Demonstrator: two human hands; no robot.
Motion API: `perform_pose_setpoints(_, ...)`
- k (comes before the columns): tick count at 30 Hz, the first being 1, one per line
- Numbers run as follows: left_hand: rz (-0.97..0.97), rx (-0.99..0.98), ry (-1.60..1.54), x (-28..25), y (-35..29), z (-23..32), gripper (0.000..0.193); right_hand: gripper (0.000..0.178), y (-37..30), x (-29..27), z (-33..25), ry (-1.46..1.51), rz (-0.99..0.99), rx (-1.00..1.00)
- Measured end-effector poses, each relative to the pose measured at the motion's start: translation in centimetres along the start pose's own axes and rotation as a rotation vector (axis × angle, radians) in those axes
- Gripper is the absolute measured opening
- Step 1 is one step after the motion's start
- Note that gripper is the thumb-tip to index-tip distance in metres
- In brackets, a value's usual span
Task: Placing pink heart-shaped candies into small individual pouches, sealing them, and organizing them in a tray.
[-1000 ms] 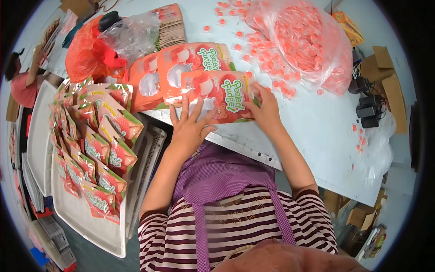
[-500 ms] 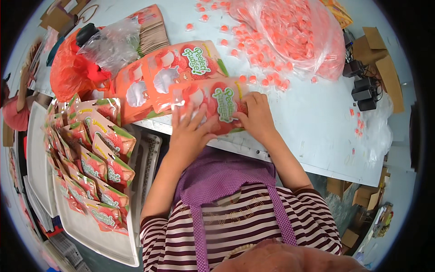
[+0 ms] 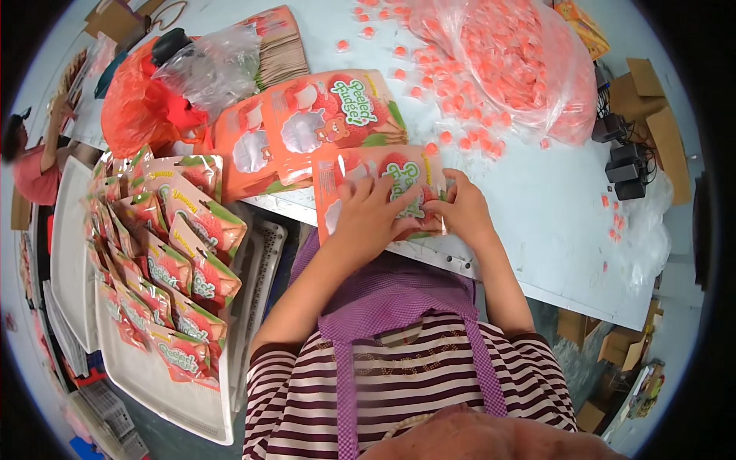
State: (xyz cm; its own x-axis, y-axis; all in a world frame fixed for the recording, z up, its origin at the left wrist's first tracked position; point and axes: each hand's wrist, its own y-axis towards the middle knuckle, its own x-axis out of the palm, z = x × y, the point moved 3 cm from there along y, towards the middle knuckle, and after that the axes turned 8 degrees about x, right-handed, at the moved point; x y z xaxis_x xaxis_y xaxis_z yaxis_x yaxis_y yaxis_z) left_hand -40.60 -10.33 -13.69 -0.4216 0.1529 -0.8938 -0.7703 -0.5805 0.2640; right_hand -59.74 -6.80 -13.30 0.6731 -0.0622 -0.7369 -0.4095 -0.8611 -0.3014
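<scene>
A pink candy pouch with green lettering lies near the table's front edge, its printed side up. My left hand rests across its middle, fingers spread flat over the print. At the pouch's right end, my right hand pinches the edge between thumb and fingers. More flat pouches with clear windows lie overlapped just beyond and to the left. The pouch's contents do not show.
Wrapped pink candies spill from a large clear bag at the far right. A tray of filled pouches stands at the left. Black adapters sit at the right, a stack of pouches far left.
My left hand has slid right over the pouch, closer to my right hand. My right hand has come down from the corner onto the right edge. The whole view has shifted slightly.
</scene>
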Motion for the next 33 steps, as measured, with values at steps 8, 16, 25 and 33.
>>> perform_pose_setpoints(8,0.108,0.186,-0.106,2.1,3.5,0.8,0.037,0.033,-0.3,0.1,1.5,0.394,-0.048,-0.036)
perform_pose_setpoints(16,0.253,0.095,-0.584,1.1,3.4,-1.3,0.034,0.019,-3.1,1.5,1.1,1.350,-0.545,0.380)
perform_pose_setpoints(25,0.170,0.099,-0.621,-2.7,3.4,1.4,0.043,0.013,-5.6,0.1,-0.3,1.181,-0.307,0.098)
perform_pose_setpoints(33,-0.034,-0.185,-0.993,-5.2,2.0,2.8,0.040,0.015,-5.2,-0.4,-2.5,1.074,-0.512,-0.165)
